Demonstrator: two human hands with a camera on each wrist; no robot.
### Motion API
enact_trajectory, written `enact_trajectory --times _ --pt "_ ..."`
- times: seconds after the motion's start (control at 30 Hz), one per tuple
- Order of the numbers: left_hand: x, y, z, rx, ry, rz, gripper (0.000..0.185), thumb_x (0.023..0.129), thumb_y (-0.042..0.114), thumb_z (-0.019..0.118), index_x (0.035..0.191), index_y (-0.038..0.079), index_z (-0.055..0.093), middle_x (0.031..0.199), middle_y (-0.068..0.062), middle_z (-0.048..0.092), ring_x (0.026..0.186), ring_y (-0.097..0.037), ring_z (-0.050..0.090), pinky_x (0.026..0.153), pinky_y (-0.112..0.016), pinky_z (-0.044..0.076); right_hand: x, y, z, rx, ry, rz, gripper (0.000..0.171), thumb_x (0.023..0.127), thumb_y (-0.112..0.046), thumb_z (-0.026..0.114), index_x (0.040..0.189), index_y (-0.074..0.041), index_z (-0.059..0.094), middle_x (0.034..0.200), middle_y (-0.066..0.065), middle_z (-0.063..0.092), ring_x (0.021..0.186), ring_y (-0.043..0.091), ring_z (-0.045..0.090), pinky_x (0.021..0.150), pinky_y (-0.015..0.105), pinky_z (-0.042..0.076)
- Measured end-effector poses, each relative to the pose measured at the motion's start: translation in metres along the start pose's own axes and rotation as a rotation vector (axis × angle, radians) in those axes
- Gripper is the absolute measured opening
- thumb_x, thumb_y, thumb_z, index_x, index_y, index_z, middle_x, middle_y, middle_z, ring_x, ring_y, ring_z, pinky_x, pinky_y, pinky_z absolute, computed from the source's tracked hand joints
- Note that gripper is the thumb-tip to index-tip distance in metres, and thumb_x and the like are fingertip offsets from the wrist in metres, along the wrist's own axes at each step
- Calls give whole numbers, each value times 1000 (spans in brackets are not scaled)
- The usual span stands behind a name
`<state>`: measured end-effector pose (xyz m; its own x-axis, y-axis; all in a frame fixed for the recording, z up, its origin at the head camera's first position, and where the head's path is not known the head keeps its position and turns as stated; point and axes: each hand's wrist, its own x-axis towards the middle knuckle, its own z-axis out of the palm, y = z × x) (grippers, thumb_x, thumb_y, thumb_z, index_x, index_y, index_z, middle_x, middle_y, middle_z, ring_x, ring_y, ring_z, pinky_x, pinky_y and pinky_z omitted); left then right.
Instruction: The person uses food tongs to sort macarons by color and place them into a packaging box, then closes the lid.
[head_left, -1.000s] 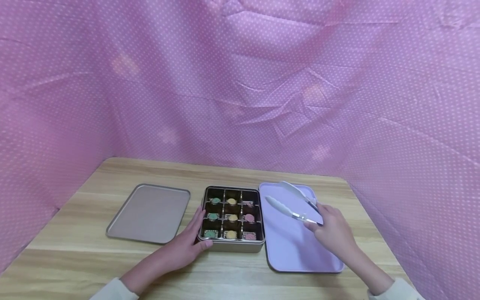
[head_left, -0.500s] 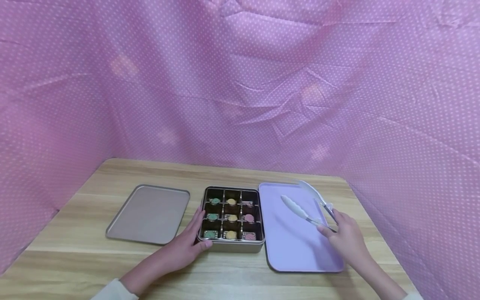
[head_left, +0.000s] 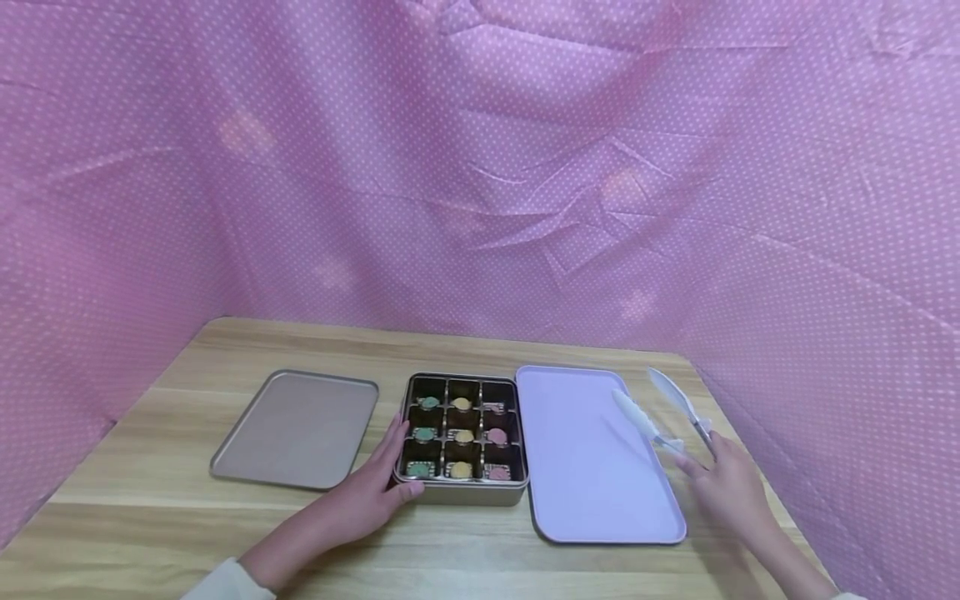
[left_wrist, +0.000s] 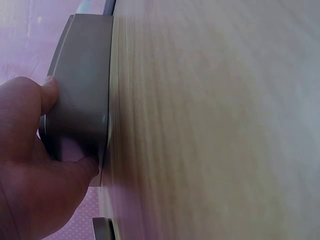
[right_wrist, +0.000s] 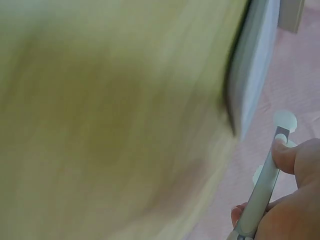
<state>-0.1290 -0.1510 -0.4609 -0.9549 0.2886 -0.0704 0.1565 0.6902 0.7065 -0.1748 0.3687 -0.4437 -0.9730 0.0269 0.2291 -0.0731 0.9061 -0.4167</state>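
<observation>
A square metal tin stands mid-table, its inside divided into several compartments. In them lie small patterned pieces in green, yellow and pink, one colour to each column. My left hand grips the tin's front left corner, thumb at the front and fingers along the left side. In the left wrist view the thumb and a fingertip rest on its wall. Over the table's right side, my right hand holds white-tipped tongs by the handles. Their arms are spread with nothing between the tips.
Right of the tin lies a lilac tray, close against its side. A flat beige-grey metal lid lies to the left. Pink dotted cloth surrounds the wooden table on the back and both sides.
My right hand has moved right with the tongs, from over the lilac tray to beyond its right edge. The left hand and the tin have stayed in place.
</observation>
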Motion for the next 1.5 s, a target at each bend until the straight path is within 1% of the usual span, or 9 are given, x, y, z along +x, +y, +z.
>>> enact_trajectory --times 0.2,0.3,0.43,0.73,0.9,1.07,1.2,1.3,1.5 --pt "0 0 0 -8 2 -1 98 95 66 51 162 27 -7 169 2 -18 151 -44 20 118 -67 24 6 31 -1 -17 -54 69 82 96 -44 67 134 24 42 120 48 53 108 65 52 84 73 47" --pt "1 0 0 -9 2 -1 98 95 65 52 163 26 -7 169 2 -18 151 -44 19 118 -67 24 8 40 -1 -40 -56 89 70 94 -42 70 121 20 52 93 37 59 83 52 59 67 58 54" --pt "1 0 -1 -12 1 0 99 95 65 52 163 25 -7 168 1 -18 151 -45 19 118 -67 24 9 48 -1 -60 -53 93 57 93 -36 71 108 17 56 73 14 53 67 27 51 52 36 42" --pt "1 -2 -1 -9 -3 8 98 94 66 51 162 27 -8 168 3 -19 151 -44 17 118 -67 24 8 51 -2 -86 -105 120 66 95 -38 69 114 23 51 73 15 53 65 26 51 50 33 41" --pt "0 -2 -1 -11 3 10 100 94 67 51 162 27 -10 168 3 -19 152 -43 16 119 -66 23 7 51 0 -141 -114 118 56 92 -37 70 100 18 57 66 9 47 58 22 45 48 31 37" --pt "-2 0 -2 -35 42 -13 104 92 65 56 159 32 -17 170 -8 -4 152 -41 18 121 -62 19 5 47 -3 -183 -68 99 52 94 -40 69 90 10 57 66 11 48 59 25 46 49 36 38" --pt "-6 3 -14 -47 114 -50 98 94 59 59 160 36 -10 166 -13 20 146 -43 34 119 -61 24 -3 17 -11 -158 58 45 56 98 -39 64 109 16 59 90 35 62 80 52 59 68 58 50" --pt "-7 -1 -31 -43 183 -44 86 97 57 54 163 29 6 160 -16 35 139 -43 45 117 -60 31 -13 -24 -13 -66 115 14 58 100 -35 61 128 15 57 111 36 64 98 54 61 77 63 52" --pt "-6 -21 -73 12 326 -15 60 103 39 55 155 12 40 137 -21 60 118 -39 62 100 -56 54 -38 -110 6 63 158 -94 29 97 -27 68 116 -5 72 89 4 70 77 15 63 61 27 52"
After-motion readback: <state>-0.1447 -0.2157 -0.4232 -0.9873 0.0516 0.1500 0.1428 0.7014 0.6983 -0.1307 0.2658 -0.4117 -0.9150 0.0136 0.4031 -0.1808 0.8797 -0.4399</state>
